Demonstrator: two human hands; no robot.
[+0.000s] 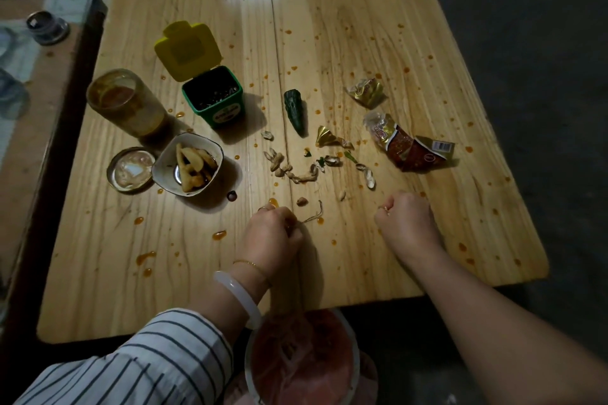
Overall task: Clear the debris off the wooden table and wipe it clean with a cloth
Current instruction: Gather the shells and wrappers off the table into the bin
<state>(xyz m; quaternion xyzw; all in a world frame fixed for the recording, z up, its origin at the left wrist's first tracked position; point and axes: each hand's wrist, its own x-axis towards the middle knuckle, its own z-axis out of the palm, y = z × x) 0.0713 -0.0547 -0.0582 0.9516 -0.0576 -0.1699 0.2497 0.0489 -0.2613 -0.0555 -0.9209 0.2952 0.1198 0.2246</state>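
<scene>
The wooden table (362, 26) is spattered with orange sauce drops. Peanut shells (289, 169) lie scattered in its middle, beside a cucumber end (296, 112), two gold wrappers (366, 92) (329, 139) and a torn red snack packet (409, 146). My left hand (273, 235) is curled near the front edge and grips a thin stringy stem (314, 215). A pale blurred streak runs from that hand down to the bin. My right hand (406, 220) is fisted on the table to the right, pinching a small pale scrap. No cloth is in view.
A red-lined waste bin (302, 362) stands below the table's front edge. At the left are a green mini bin (214, 99) with its yellow lid up, a glass jar (128, 102), its lid (131, 169) and a bowl (164, 171) of peels. A side table (39, 82) adjoins.
</scene>
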